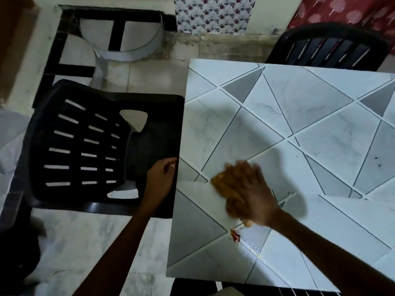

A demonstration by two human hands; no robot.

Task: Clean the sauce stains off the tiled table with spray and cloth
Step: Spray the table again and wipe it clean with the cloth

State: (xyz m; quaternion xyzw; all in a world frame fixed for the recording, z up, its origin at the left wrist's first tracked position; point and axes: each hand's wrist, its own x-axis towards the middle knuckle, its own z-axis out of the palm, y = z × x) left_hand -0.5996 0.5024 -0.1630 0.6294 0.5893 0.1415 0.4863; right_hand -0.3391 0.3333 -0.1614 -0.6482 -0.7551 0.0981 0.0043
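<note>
Cloth point(223, 188) orange-brown, under R hand point(250, 193).

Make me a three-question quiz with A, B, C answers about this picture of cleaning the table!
1. Where is the red stain?
A) on a plate
B) on the table, between the cloth and the near edge
C) on a spoon

2. What colour is the cloth?
A) blue
B) green
C) orange-yellow

3. What is the right hand doing?
A) pressing flat on the cloth
B) holding a spray bottle
C) hanging in the air

Answers:
1 B: the red stain sits on a tile nearer to us than the cloth.
2 C: orange-yellow shows beside and under the fingers.
3 A: the right hand lies spread over the cloth.
</note>
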